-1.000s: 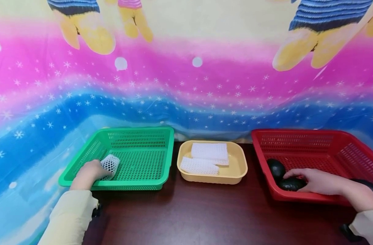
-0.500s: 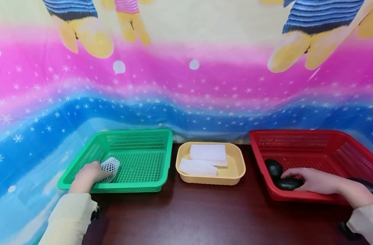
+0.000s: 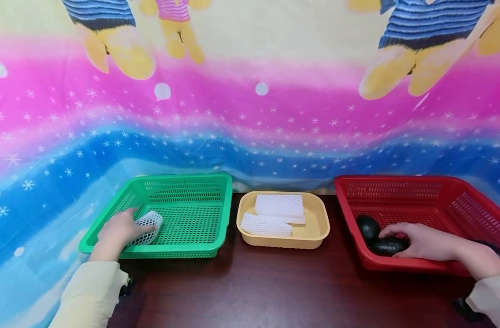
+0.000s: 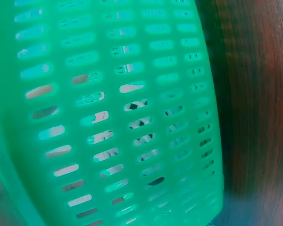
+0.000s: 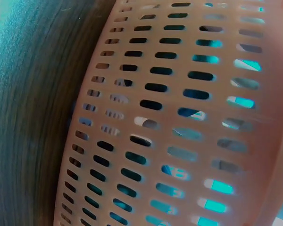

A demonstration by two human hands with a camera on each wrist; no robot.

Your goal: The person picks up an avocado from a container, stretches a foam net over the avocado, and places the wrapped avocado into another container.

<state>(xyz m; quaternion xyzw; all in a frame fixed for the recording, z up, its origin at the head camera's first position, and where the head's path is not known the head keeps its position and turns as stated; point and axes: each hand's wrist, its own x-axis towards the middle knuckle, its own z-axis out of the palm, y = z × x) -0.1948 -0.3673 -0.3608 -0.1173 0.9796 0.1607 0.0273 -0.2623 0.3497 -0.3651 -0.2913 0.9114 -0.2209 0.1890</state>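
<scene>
Inside the green plastic basket (image 3: 172,248) at eight o'clock, the left hand (image 3: 119,230) is lying loosely spread, fingers fairly straight, one of them resting over a white foam net (image 3: 152,219). That net is sitting toward the basket's seven o'clock, something dark showing through its diamond holes.

In the red plastic basket (image 3: 397,187), between three and four o'clock, the right hand (image 3: 424,241) is reaching over the near rim and curling its fingers round a glossy dark oval fruit (image 3: 390,246) at the basket's eight o'clock. A second dark fruit (image 3: 368,227) is lying just beside it at nine, and a longer dark thing (image 3: 496,250) is showing at four, partly behind the wrist.

At six o'clock a smooth yellow tray (image 3: 314,219) with rounded corners is holding flattened foam nets (image 3: 279,207) at its twelve and eight.

All three are standing on a reddish-brown, wood-grained table (image 3: 274,284). Behind, a creased cloth (image 3: 233,114) is hanging, printed with snowflakes and pink and blue bands. Both wrist views are showing slotted basket walls.
</scene>
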